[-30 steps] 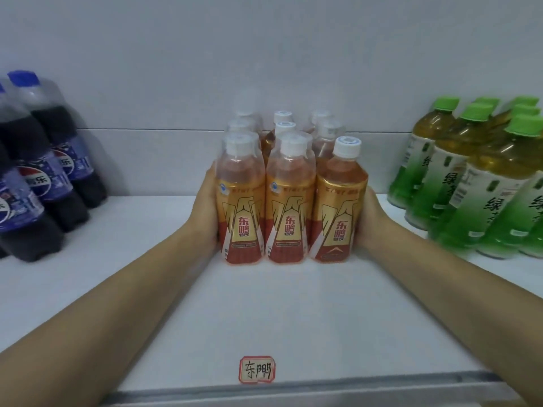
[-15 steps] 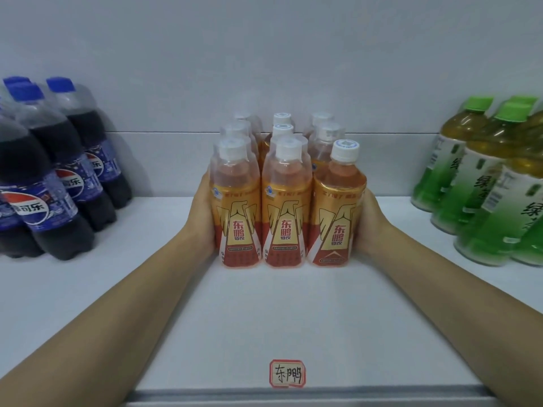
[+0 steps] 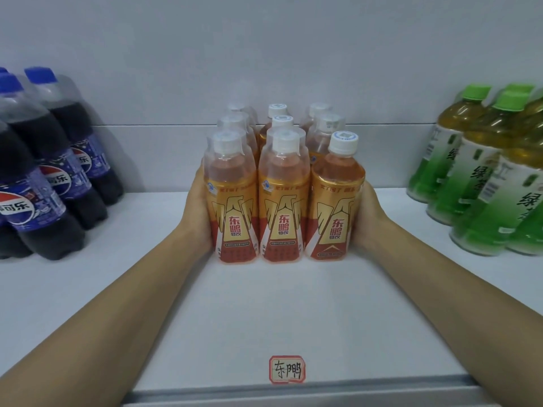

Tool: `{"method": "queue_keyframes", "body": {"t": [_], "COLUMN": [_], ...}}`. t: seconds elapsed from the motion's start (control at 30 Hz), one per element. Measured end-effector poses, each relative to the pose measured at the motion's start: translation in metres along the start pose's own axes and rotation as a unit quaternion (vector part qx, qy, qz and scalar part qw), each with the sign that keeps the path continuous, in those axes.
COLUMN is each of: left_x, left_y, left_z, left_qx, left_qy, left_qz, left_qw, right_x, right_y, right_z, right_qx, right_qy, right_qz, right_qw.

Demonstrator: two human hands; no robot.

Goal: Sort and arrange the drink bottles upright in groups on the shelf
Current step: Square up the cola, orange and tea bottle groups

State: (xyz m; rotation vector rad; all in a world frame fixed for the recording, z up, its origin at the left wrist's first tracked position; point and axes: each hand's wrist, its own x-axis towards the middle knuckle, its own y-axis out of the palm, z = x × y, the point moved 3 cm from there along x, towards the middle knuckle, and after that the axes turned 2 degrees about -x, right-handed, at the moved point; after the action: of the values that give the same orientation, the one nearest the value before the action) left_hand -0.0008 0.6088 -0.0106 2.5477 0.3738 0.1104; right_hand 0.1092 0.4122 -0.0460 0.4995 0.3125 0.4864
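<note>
A block of energy drink bottles [image 3: 283, 198] stood upright on the shelf [image 3: 293, 312], three across and three deep, right between the hands. The left hand [image 3: 196, 214] pressed its left flank, the right hand [image 3: 367, 214] its right. Cola bottles [image 3: 55, 171] stood well left of the left hand, green tea bottles [image 3: 482, 177] well right of the right. A label sticker [image 3: 287, 369] sat at the shelf's front edge, nearer than both hands.

Both hands, left [image 3: 196, 212] and right [image 3: 365, 214], press the 9 orange bottles [image 3: 284, 198] upright on the shelf [image 3: 282, 312].
</note>
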Motion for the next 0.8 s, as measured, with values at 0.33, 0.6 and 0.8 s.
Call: {"method": "queue_keyframes", "body": {"t": [0.33, 0.6, 0.8], "left_x": [-0.003, -0.050, -0.056], "left_y": [-0.039, -0.021, -0.019], "left_z": [-0.025, 0.015, 0.014], "left_qx": [0.173, 0.283, 0.373], "left_qy": [0.046, 0.090, 0.162], "left_qz": [-0.047, 0.064, -0.006], "left_qw": [0.983, 0.953, 0.913], "right_x": [-0.042, -0.065, -0.069], "right_y": [-0.007, 0.001, -0.001], "right_z": [0.034, -0.004, -0.009], "right_qx": [-0.171, -0.363, -0.334], "right_qy": [-0.166, -0.237, -0.278], "right_qz": [-0.025, 0.042, 0.013], "right_qw": [0.971, 0.900, 0.901]}}
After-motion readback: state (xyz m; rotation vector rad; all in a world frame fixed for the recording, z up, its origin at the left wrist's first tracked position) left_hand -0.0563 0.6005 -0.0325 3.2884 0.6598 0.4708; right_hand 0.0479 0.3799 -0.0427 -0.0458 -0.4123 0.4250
